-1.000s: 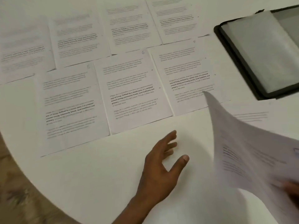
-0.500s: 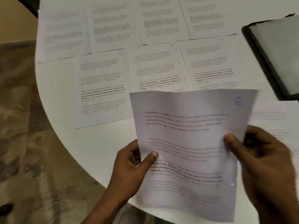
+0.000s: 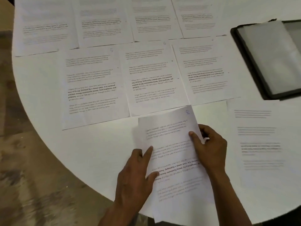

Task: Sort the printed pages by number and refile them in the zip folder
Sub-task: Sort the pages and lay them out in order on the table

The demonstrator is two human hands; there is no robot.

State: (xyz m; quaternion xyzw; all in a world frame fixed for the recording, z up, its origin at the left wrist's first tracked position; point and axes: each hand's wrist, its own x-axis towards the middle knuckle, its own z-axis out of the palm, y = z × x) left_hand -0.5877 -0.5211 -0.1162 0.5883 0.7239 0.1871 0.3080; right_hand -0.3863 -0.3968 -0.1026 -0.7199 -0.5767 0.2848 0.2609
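I see both hands on one printed page (image 3: 172,144) marked 8 at its top right corner, low over the near edge of the white round desk (image 3: 97,160). Left hand (image 3: 135,180): index finger and thumb laid out on the sheet's left side, grip apart. Right hand (image 3: 210,149): thumb on top, fingers curled under the right edge, grip clamped on the sheet. Pages 5 (image 3: 92,88) and 6 (image 3: 153,75) lie flat just beyond. Black zip folder (image 3: 249,62) lies open, far right.
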